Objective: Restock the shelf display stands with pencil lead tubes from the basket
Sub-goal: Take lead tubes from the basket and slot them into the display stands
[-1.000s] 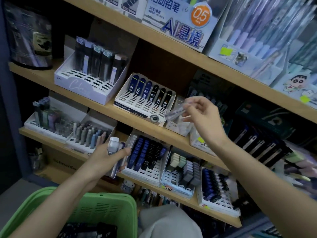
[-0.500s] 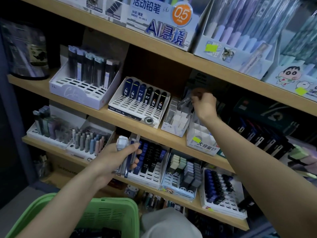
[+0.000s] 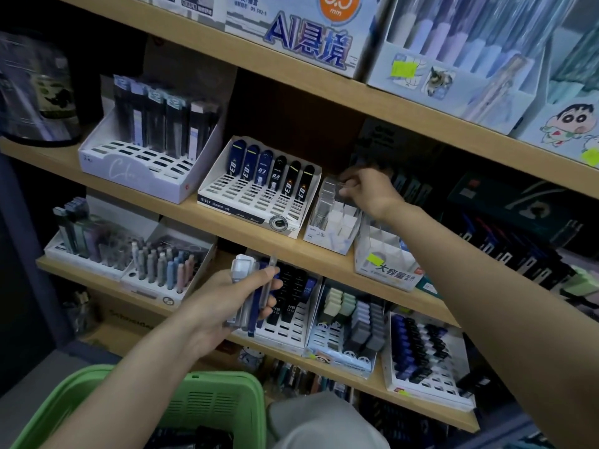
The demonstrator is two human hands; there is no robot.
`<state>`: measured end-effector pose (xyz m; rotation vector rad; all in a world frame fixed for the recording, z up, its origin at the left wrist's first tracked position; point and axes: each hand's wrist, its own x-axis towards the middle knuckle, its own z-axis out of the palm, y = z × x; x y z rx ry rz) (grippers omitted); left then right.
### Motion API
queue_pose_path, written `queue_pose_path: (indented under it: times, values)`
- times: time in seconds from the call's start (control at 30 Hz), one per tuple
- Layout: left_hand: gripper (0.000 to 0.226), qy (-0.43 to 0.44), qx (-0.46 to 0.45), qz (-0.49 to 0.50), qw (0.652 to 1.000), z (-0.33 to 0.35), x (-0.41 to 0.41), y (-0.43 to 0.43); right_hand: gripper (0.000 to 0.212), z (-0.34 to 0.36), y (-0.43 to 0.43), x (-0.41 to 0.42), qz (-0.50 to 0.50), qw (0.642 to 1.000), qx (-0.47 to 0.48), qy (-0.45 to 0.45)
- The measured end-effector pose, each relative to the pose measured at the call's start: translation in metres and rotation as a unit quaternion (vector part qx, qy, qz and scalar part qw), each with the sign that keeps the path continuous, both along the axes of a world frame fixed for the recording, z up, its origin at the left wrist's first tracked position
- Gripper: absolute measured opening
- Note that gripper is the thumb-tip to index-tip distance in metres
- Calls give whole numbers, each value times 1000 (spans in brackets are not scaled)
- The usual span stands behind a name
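Observation:
My left hand [image 3: 227, 303] grips a bundle of pencil lead tubes [image 3: 251, 286], clear and dark blue, in front of the lower shelf. My right hand [image 3: 368, 191] reaches to the back of a small clear and white display stand [image 3: 330, 228] on the middle shelf. Its fingertips pinch a clear lead tube [image 3: 337, 184] over the stand's rear slots; the tube is blurred. The green basket [image 3: 223, 403] sits at the bottom left, with dark packs inside it.
Left of the small stand is a white slotted stand [image 3: 246, 202] holding a back row of blue and black tubes. Farther left is another white stand [image 3: 129, 166] with tall dark packs. Filled lead stands line the lower shelf [image 3: 356, 377]. Pen boxes crowd the top shelf.
My right hand has carried the clear tube from mid-air up and back into the small stand. My left hand and its bundle have stayed about where they were.

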<state>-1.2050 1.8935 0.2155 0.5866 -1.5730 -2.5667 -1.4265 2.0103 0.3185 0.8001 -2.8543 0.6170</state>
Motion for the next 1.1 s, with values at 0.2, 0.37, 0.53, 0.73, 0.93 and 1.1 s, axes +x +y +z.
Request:
queue_pose_path:
  times: [0.2,0.37,0.53,0.73,0.93,1.1]
  values:
    - [39,1,-19,-11,1000,3,-1,1,12,-6,-4,-3,-29,998,-19,53]
    - [43,2,-28,-21,999,7,-2,2,15,-4,-4,-2,-25,998,-13,64]
    - [27,3,-36,-17,999,11,-1,4,14,2,1,-8,-4,998,-24,55]
    - [23,3,-42,-18,999,15,-2,7,12,0,1,-10,-18,996,-26,81]
    - [28,-2,-53,-35,998,20,-1,13,18,0,0,4,-35,989,48,137]
    - [29,0,-53,-42,998,23,0,17,27,-1,3,13,-27,986,67,148]
